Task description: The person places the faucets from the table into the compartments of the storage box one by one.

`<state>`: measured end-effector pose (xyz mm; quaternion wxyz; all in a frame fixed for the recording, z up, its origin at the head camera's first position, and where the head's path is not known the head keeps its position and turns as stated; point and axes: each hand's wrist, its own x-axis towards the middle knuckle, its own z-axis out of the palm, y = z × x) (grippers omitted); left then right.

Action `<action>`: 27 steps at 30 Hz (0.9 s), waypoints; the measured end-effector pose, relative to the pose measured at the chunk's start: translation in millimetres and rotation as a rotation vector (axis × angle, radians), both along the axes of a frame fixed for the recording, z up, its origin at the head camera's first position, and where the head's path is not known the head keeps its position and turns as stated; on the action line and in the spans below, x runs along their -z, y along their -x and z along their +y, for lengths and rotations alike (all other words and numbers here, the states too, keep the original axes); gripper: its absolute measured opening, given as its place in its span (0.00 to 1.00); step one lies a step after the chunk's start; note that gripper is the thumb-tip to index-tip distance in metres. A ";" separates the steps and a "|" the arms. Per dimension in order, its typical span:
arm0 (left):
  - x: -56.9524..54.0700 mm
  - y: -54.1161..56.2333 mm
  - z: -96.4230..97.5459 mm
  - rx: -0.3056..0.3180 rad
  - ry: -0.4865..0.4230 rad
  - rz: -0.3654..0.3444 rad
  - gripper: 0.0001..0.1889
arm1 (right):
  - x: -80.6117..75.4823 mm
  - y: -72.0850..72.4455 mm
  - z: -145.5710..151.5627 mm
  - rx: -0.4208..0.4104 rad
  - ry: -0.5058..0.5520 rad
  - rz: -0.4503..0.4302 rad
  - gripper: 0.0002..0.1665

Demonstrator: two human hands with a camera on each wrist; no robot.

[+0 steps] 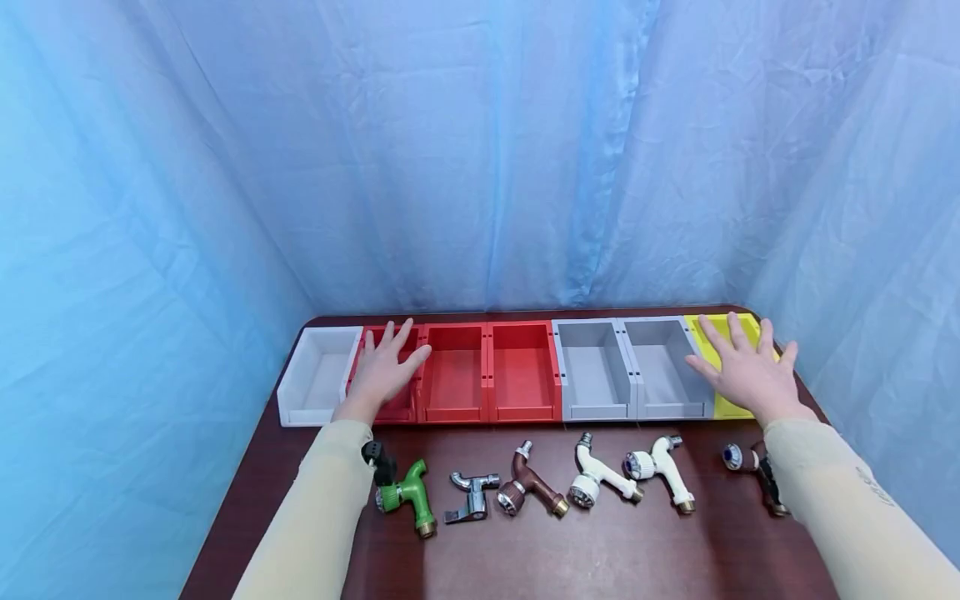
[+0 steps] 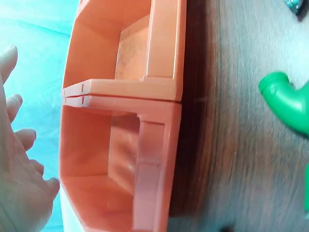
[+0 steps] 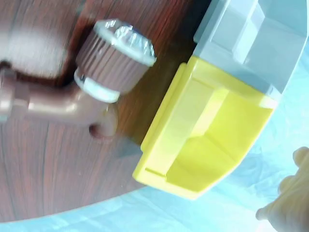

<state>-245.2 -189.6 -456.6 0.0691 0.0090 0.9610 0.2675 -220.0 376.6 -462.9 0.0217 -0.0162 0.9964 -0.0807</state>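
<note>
Leftmost red bin (image 2: 147, 179): second from the tabletop's far left corner, in the row along the far edge; overlapped by the left hand (image 1: 381, 372) in the head view.
Yellow bin (image 3: 169, 130): at the tabletop's far right corner, ending the row; partly covered by the right hand (image 1: 753, 382) in the head view.
Left hand pose: palm down, fingers straight and fanned toward the far edge, thumb angled out to the right; whether it touches the bin's rim cannot be told.
Right hand pose: palm down, fingers spread wide, thumb angled out to the left; the right wrist view shows a gap between it and the yellow bin.
Hands together or apart: well apart, at opposite ends of the row.
Arms: both reach forward from the near edge, in pale sleeves (image 1: 315, 517).
Other bins: a white bin (image 1: 318, 417) at the far left corner; two more red bins (image 1: 453, 414) and two grey bins (image 1: 598, 412) between the hands.
Taps, left to right before the bins: green tap (image 1: 417, 496), chrome tap (image 1: 477, 496), brown tap (image 1: 528, 479), two white taps (image 1: 600, 471), then another brown tap (image 3: 79, 101) toward the right edge, partly hidden by the right sleeve.
Backdrop: blue curtain (image 1: 487, 167) beyond the tabletop (image 1: 540, 550).
</note>
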 end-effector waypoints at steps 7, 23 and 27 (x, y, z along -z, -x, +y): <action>7.0 -1.6 -0.3 -0.055 -0.260 -0.120 0.47 | -3.6 -9.0 17.6 -0.054 0.025 -0.034 0.52; 23.1 -5.3 -8.5 -0.267 -0.688 -0.226 0.45 | 12.3 -44.3 62.1 -0.197 0.077 -0.084 0.52; 28.2 -6.4 -8.8 -0.290 -0.746 -0.241 0.42 | 19.8 -55.9 68.3 -0.231 0.126 -0.085 0.53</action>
